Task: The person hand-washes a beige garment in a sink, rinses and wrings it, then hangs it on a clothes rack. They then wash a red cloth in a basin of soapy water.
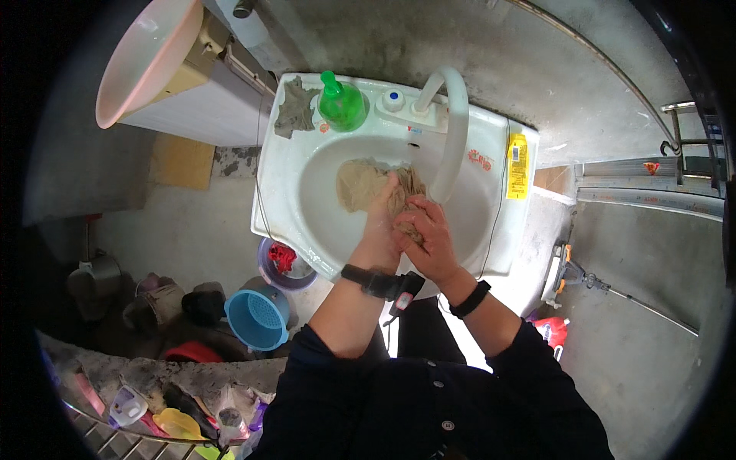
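Over the basin of a white ceramic sink (322, 230), my left hand (384, 215) and my right hand (424, 230) hold a wet beige cloth (359, 187) between them. Part of the cloth spreads leftward in the bowl, while its bunched end lies in my right fingers. My left thumb presses along the bunched part. A white gooseneck faucet (458, 132) curves down just beyond my right hand; whether water runs from it I cannot tell. At the sink's back stands a green pump bottle (342, 107), beside a grey rag (296, 107). A yellow tube (517, 167) lies on the right rim.
Left of the sink, a purple basin (266, 270) holds red cloth, near a blue bucket (257, 319). A pink-rimmed basin (146, 57) sits on an appliance at upper left. On the right floor are a mop (575, 276) and a red package (552, 333).
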`<move>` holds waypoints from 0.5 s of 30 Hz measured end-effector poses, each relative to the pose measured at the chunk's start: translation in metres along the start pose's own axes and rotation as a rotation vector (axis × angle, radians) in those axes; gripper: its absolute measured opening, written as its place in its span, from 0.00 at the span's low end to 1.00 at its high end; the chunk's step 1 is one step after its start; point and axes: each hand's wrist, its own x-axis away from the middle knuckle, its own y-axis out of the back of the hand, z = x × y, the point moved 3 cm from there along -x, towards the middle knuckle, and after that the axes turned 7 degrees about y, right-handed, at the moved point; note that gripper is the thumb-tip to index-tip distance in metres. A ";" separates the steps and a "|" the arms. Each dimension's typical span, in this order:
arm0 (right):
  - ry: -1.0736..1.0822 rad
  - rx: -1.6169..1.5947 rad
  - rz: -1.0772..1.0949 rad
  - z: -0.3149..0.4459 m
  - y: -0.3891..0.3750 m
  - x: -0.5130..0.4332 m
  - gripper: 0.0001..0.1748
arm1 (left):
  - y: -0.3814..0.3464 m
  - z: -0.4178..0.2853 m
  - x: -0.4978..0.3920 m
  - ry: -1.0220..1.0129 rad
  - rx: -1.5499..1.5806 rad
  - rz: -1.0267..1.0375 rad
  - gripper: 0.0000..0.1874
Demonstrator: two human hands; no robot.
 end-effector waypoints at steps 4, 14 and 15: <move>0.064 0.104 -0.102 -0.007 0.000 -0.012 0.16 | 0.000 0.015 0.003 0.001 0.019 -0.022 0.17; -0.505 -0.442 0.194 -0.098 -0.008 -0.030 0.18 | -0.002 0.007 0.020 -0.233 -1.329 -0.259 0.21; -0.546 -0.418 0.322 -0.092 -0.008 -0.029 0.17 | -0.003 0.010 0.023 -0.211 -1.116 -0.183 0.22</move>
